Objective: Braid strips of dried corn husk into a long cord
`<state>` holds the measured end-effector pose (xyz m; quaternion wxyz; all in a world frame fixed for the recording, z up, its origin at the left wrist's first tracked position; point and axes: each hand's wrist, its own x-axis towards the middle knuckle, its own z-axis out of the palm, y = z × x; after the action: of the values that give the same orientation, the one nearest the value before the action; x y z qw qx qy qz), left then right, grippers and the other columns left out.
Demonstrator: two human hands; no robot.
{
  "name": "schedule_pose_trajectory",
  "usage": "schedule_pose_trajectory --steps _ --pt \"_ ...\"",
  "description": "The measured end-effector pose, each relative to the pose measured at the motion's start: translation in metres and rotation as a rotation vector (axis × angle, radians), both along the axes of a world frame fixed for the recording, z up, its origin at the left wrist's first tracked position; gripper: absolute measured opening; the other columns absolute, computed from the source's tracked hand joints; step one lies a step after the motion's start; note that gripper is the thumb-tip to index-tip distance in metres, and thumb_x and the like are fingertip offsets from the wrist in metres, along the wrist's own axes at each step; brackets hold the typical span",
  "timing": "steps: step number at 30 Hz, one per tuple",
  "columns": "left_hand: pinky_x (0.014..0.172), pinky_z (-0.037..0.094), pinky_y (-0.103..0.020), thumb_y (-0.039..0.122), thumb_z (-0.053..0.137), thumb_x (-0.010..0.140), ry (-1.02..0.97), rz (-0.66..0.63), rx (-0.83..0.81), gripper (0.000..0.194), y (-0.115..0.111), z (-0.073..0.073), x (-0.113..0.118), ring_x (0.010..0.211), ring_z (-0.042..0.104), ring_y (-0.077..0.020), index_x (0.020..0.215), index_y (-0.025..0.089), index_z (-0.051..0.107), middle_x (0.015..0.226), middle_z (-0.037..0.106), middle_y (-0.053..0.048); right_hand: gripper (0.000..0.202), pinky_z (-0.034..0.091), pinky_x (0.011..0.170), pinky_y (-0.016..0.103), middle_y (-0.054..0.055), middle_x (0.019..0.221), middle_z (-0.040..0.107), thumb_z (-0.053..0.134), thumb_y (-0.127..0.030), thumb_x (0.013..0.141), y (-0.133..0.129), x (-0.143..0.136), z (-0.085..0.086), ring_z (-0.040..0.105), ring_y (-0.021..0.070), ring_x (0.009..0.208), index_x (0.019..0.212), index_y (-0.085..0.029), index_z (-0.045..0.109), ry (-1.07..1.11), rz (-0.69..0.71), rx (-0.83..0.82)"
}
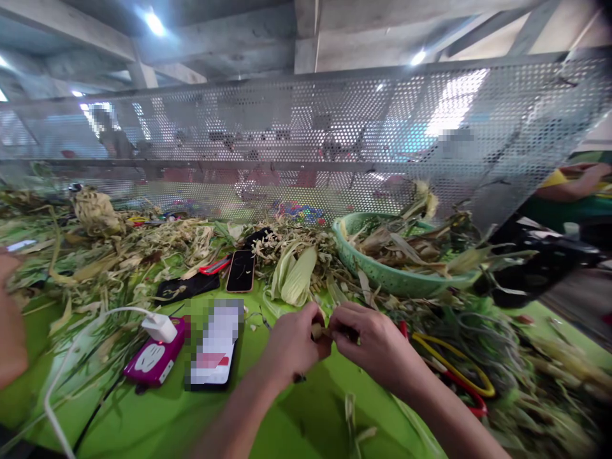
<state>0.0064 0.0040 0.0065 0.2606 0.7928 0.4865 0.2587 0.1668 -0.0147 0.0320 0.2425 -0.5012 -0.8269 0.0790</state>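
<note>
My left hand (303, 338) and my right hand (363, 335) meet in front of me above the green tabletop (315, 408), both with fingers closed. Between the fingertips shows a small tan piece (317, 330), pinched by the left fingers and met by the right ones. Its kind is too small and too covered to make out. Just beyond the hands lies a folded pale green corn husk (299, 277). A narrow husk strip (351, 421) lies on the tabletop nearer to me.
Left of my hands lie a lit phone (217, 344), a purple power socket (157, 357) with a white charger, a dark phone (240, 271) and a red-handled tool (215, 265). A green basket (377, 280) holds husks. Yellow-handled tool (459, 363) at right. Another person's arm (10, 325) shows far left.
</note>
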Motion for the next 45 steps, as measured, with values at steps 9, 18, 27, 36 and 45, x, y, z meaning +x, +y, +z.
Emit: schedule_pose_trajectory --steps 9,18,27,36,45 --pt "0.051 0.021 -0.027 0.024 0.049 0.069 0.099 -0.006 0.026 0.009 -0.001 0.001 0.001 0.057 0.051 -0.0170 0.078 0.022 0.049 0.063 0.057 -0.001 0.018 0.042 0.066 0.024 0.004 0.080 0.060 0.046 -0.015 0.087 -0.004 -0.002 0.002 0.056 0.0147 0.072 0.086 -0.020 0.062 0.030 0.155 0.037" --pt "0.052 0.023 -0.027 0.020 0.048 0.067 0.010 0.017 -0.001 0.007 0.000 0.001 0.001 0.055 0.045 -0.0145 0.069 0.022 0.042 0.058 0.050 0.001 0.017 0.042 0.065 0.028 0.004 0.077 0.060 0.039 -0.012 0.090 -0.011 -0.012 0.001 0.055 0.0160 0.069 0.092 -0.018 0.055 0.027 0.184 0.137" --pt "0.049 0.028 -0.022 0.026 0.058 0.070 -0.417 0.007 -0.224 0.016 0.011 -0.018 0.001 0.054 0.040 -0.0102 0.072 0.021 0.043 0.060 0.047 0.005 0.017 0.046 0.067 0.023 0.003 0.092 0.062 0.053 -0.014 0.085 -0.010 -0.005 0.004 0.059 0.0131 0.073 0.099 -0.022 0.058 0.266 0.007 0.146" --pt "0.053 0.030 -0.020 0.033 0.059 0.074 -0.559 -0.026 -0.316 0.021 0.011 -0.014 0.000 0.059 0.037 -0.0085 0.076 0.018 0.045 0.064 0.045 0.006 0.027 0.049 0.075 0.027 0.005 0.098 0.065 0.048 -0.013 0.086 -0.005 -0.007 -0.005 0.062 0.0177 0.086 0.103 -0.025 0.066 0.197 -0.007 0.152" --pt "0.051 0.027 -0.020 0.026 0.057 0.074 -0.712 -0.110 -0.412 0.018 0.010 -0.017 0.000 0.055 0.035 -0.0080 0.074 0.019 0.040 0.059 0.040 0.007 0.025 0.046 0.077 0.033 0.006 0.094 0.067 0.047 -0.013 0.087 -0.009 -0.013 -0.001 0.059 0.0196 0.085 0.103 -0.023 0.063 0.201 0.113 0.126"
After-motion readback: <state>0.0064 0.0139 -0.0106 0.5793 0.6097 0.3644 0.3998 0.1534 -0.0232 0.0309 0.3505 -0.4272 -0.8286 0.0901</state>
